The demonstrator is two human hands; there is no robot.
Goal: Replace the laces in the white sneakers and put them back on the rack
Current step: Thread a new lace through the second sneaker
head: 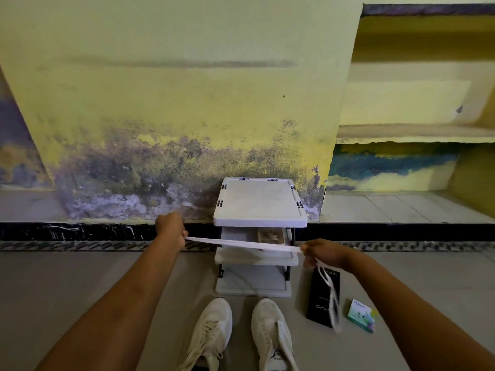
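A flat white lace [241, 244] is held taut between both hands, in front of the rack's middle shelf. It runs from 9 o'clock to 3 o'clock, dipping slightly toward the right.

- Left hand [171, 228]: fist clenched round one end of the lace, knuckles turned up.
- Right hand [324, 254]: fingers curled and pinching the lace. The spare length is seen hanging down toward 6 o'clock; it is motion-blurred, and its strands cannot be counted.

Two white low sneakers are set side by side on the grey floor [80, 277] at 6 o'clock of the view, toes toward 12 o'clock, just short of the rack's base. Laces are threaded in both.

- Left sneaker [211, 330]: off-white upper; lace ends are seen trailing loose near the heel.
- Right sneaker [273, 333]: a dark-printed label is seen on the tongue.

A white three-tier rack [259, 204] with dark uprights stands against the stained yellow wall [174, 103], at 12 o'clock of the sneakers. A beige item [270, 235] is lodged on its middle shelf; its kind cannot be told.

A black box [321, 293] lies at 3 o'clock of the right sneaker, partly crossed by the hanging lace. A small green-and-white box [361, 314] lies just beyond it.
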